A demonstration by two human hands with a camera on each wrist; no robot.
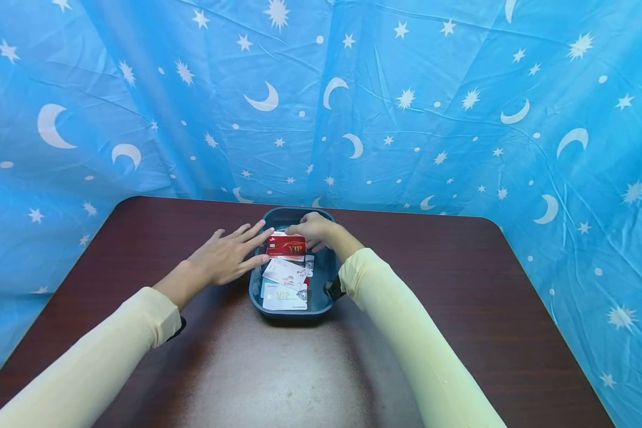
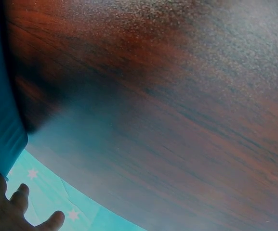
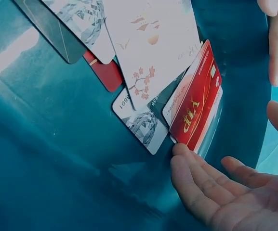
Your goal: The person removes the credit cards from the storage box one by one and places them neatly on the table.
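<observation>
"Right grip (image 1: pixel 321 230): state?"
"Apart, unclamped; fingertips touching the right end of the glossy red rectangular VIP card (image 3: pixel 196 98), inside the dark-blue rounded plastic tray (image 1: pixel 323 264)."
"Left grip (image 1: pixel 226 255)?"
"Fingers spread over the tray's left rim."

Beyond the fingers (image 1: pixel 252 230) we see a creased blue fabric curtain (image 1: pixel 433 131) printed with white moons and stars. Beneath them we have a dark reddish-brown, wood-grained table (image 1: pixel 433 279); nearer us than the fingers, pale glare (image 1: pixel 294 368) whitens it.
</observation>
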